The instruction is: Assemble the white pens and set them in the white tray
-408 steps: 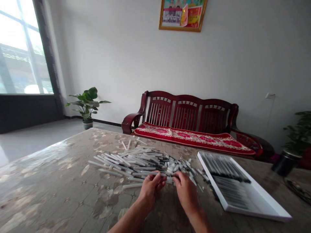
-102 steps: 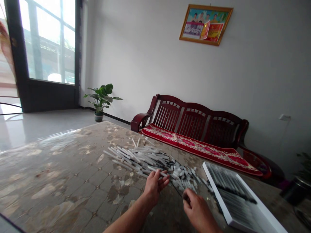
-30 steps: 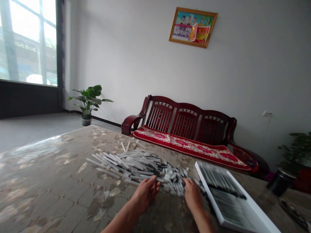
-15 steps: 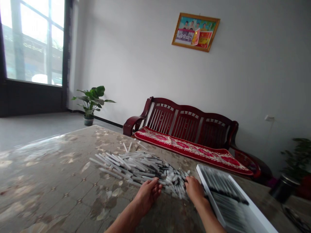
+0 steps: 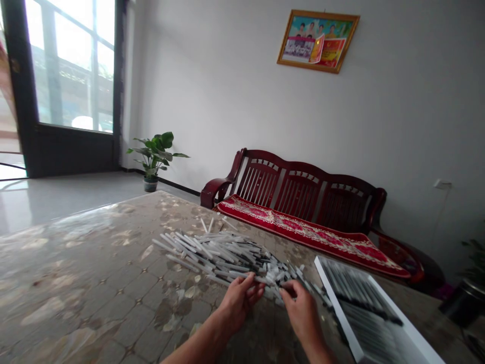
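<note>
A heap of whitish, translucent pen-like sticks (image 5: 212, 253) lies across the table, with short pale caps (image 5: 275, 270) at its right end. At the heap's near edge, my left hand (image 5: 242, 298) pinches a pale stick between thumb and fingers, its tip pointing right. My right hand (image 5: 299, 303) is closed just to the right, beside the caps; whatever its fingertips hold is too small to make out. A white box (image 5: 329, 298) with rows of dark-tipped pens (image 5: 352, 285) stands right of my right hand.
The table (image 5: 94, 283) has a patterned, glossy cover. Behind it stands a dark red wooden bench (image 5: 299, 197) with a red patterned cloth (image 5: 314, 230). A potted plant (image 5: 155, 151) is at the back left, a dark bin (image 5: 462, 303) at the far right.
My right hand has come away from the caps' right side and moved nearer to my left hand. A pale stick now shows in my left fingers. The view has shifted slightly left.
</note>
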The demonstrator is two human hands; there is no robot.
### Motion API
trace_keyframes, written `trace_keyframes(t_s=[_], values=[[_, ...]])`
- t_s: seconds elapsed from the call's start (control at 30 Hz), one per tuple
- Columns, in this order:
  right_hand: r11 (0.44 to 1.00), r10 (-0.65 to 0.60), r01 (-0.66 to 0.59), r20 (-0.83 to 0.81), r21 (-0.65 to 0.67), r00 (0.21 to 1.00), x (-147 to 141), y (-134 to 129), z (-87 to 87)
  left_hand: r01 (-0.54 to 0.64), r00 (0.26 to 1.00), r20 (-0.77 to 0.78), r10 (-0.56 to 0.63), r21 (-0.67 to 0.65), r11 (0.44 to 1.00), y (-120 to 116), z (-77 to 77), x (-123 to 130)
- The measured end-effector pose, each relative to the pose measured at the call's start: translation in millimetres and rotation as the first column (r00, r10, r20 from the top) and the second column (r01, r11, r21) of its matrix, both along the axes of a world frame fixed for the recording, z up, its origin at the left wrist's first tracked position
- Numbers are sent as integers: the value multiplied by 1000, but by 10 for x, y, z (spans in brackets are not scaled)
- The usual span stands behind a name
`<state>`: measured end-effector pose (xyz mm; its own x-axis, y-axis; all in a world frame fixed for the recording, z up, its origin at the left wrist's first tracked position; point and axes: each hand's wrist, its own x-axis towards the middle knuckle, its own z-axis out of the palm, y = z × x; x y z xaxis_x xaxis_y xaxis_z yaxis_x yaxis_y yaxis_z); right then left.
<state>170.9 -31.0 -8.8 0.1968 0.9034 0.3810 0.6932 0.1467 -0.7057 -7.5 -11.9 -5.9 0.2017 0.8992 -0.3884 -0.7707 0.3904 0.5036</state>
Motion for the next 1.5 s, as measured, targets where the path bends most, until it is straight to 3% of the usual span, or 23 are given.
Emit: trace_keyframes(t_s=[0.1, 0.23, 0.43, 0.83, 1.13, 1.27, 1.5], values=[[997, 79, -77, -172, 16, 982, -258, -79, -86, 21, 1000, 14, -21, 6, 1000, -23, -23, -5], [996, 76, -66, -194, 57, 978, -394, -94, -147, 63, 998, 21, -64, 51, 997, -43, -63, -4], [996, 39, -22, -188, 90, 981, -418, -111, -177, 78, 997, -13, -77, 92, 993, -77, -85, 47], [997, 69, -58, -235, 57, 969, -452, -118, -161, 109, 994, -32, -105, 138, 984, -68, -171, 65], [995, 84, -70, -201, 77, 976, -385, -165, -117, 136, 991, -21, -135, 75, 988, -89, -55, 30], [996, 88, -81, -340, 37, 936, -377, -157, -171, 112, 994, -16, -112, 39, 993, -69, -61, 23], [989, 69, -133, -616, -59, 784, -289, -123, -264, 115, 993, -19, -114, 23, 993, -49, -61, 37]])
